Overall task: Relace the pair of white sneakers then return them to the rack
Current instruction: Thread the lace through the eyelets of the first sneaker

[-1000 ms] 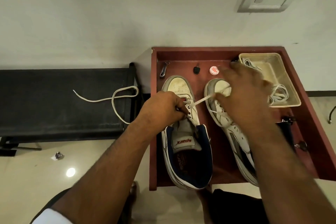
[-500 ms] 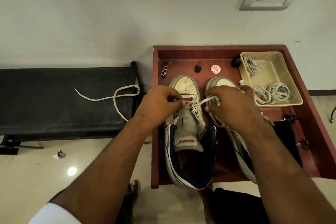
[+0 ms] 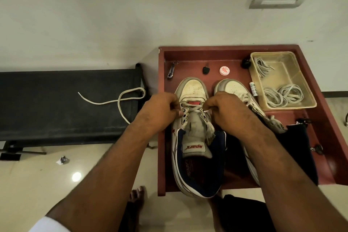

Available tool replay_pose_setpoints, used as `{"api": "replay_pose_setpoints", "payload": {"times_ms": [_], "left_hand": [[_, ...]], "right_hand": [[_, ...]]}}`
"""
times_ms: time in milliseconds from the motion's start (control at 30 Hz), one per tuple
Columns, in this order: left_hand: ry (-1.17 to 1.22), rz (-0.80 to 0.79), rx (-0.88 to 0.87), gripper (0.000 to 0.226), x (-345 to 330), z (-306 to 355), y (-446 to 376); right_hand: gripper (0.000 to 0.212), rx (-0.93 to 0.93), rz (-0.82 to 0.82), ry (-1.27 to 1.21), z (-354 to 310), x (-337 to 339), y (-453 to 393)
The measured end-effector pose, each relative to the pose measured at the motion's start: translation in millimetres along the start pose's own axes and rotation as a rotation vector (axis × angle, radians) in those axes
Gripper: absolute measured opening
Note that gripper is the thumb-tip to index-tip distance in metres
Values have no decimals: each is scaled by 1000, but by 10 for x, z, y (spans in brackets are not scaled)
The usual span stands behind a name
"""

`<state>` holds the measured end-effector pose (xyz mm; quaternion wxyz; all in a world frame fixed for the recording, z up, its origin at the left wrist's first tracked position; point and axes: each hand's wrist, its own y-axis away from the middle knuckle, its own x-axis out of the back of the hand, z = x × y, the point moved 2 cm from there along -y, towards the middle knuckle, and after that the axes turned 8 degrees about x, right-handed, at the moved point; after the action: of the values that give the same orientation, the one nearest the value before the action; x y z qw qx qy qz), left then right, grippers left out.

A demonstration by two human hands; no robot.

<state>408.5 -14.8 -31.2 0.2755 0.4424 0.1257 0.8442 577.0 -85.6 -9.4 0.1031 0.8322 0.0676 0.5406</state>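
Two white sneakers with navy lining stand toe-away on a red-brown tray table point(image 3: 216, 52). The left sneaker point(image 3: 194, 137) has a white lace point(image 3: 194, 109) threaded across its lowest eyelets. My left hand point(image 3: 160, 111) pinches the lace at the shoe's left eyelet row. My right hand point(image 3: 226, 111) pinches the other end at the right eyelet row. The right sneaker point(image 3: 233, 88) lies beside it, mostly hidden under my right hand and forearm.
A beige plastic tray point(image 3: 301, 73) with several spare laces sits at the table's back right. A nail clipper point(image 3: 171, 71), a key point(image 3: 205, 69) and a round tin point(image 3: 224, 70) lie near the back edge. A loose lace point(image 3: 120, 100) rests on the black bench point(image 3: 56, 103) to the left.
My right hand came back from near the beige tray to the left sneaker, drawing the lace in. Both hands now sit close together at the lowest eyelets.
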Motion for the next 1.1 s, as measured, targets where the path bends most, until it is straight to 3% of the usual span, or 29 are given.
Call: {"api": "replay_pose_setpoints", "payload": {"times_ms": [200, 333, 400, 433, 533, 567, 633, 700, 800, 900, 1033, 1100], "left_hand": [[-59, 45, 47, 8, 132, -53, -24], [-49, 50, 119, 11, 215, -123, -52], [-63, 47, 142, 12, 211, -132, -48], [-63, 64, 130, 11, 211, -110, -36], [79, 154, -36, 10, 221, 64, 50], [200, 108, -102, 15, 221, 155, 107], [361, -121, -187, 25, 194, 336, 236], [356, -288, -252, 25, 160, 456, 335], [341, -297, -323, 18, 89, 527, 363], [471, -331, -349, 8, 25, 559, 392], [625, -277, -221, 21, 280, 354, 325], [713, -232, -189, 22, 437, 212, 258]], "right_hand": [[44, 2, -8, -22, -48, 20, 29], [23, -108, 64, 129, 3, 141, 97], [22, -208, 132, 65, 186, 320, 171], [21, -229, 187, -117, 265, 422, 208], [27, -55, 309, -1116, 208, 638, 290], [30, 51, 308, -1379, 120, 666, 290], [33, 194, 291, -1614, -65, 660, 261], [34, 240, 302, -1658, -202, 604, 214], [35, 209, 374, -1675, -319, 514, 165], [35, 174, 459, -1638, -353, 524, 149], [35, -129, 785, -1552, 6, 596, 188], [36, -296, 850, -1382, 279, 556, 222]]}}
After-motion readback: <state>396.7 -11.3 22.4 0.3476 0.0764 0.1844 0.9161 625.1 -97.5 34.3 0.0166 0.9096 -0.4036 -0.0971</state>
